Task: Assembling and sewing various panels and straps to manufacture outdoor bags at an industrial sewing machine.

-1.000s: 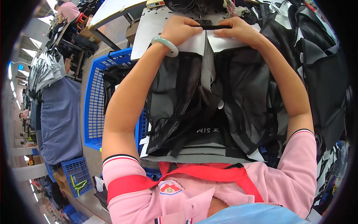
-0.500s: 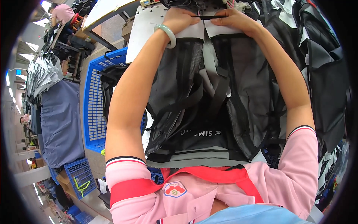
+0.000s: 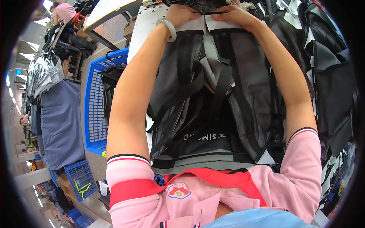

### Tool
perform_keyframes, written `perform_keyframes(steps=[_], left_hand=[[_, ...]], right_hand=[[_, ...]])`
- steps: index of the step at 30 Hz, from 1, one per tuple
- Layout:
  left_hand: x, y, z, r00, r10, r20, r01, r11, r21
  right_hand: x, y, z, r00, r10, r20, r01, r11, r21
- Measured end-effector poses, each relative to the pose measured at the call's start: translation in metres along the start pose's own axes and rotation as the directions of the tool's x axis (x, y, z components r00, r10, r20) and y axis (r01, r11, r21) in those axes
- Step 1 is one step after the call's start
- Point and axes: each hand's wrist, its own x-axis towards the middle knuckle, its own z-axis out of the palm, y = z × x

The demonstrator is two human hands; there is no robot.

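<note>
At the far end of the work surface, my left hand [image 3: 181, 14] and my right hand [image 3: 238, 16] pinch a short black fabric strip [image 3: 215, 13] along the top edge of a dark bag piece. This unfinished bag [image 3: 251, 76] is of black and grey fabric, with two mesh-like panels and white-edged tops. It hangs from my hands down toward my body. Loose black straps [image 3: 225, 78] lie in the gap between the panels. A dark machine part [image 3: 197, 4] stands just beyond my fingers; its lower end is hard to make out.
A blue plastic crate [image 3: 95, 110] with dark pieces inside stands left of the white table [image 3: 146, 22]. Black fabric pieces [image 3: 330, 95] are heaped along the right. Further left are a grey-blue covered stack [image 3: 62, 125] and a person in pink [image 3: 64, 13].
Both hands have moved slightly away from me, carrying the strip and the bag's top edge closer to the machine part. The bag panels have shifted with them.
</note>
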Motion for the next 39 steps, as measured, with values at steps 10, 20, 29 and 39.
perform_keyframes(steps=[10,20,29,39], left_hand=[[-0.059,0.022,-0.043,0.973,0.222,-0.061,-0.199,0.944,0.264],[-0.335,-0.067,-0.093,0.904,-0.231,-0.36,0.173,0.967,-0.186],[-0.601,-0.094,-0.031,0.601,-0.742,-0.298,0.713,0.666,-0.221],[-0.533,-0.073,-0.028,0.655,-0.498,-0.568,0.129,0.814,-0.566]], right_hand=[[-0.06,-0.045,-0.001,0.974,0.057,-0.218,-0.062,0.998,-0.014],[-0.139,0.02,0.112,0.968,-0.242,-0.068,0.214,0.934,-0.286],[-0.125,0.055,0.105,0.976,-0.163,-0.146,0.123,0.96,-0.252],[-0.123,0.059,0.109,0.979,-0.192,-0.065,0.173,0.96,-0.222]])
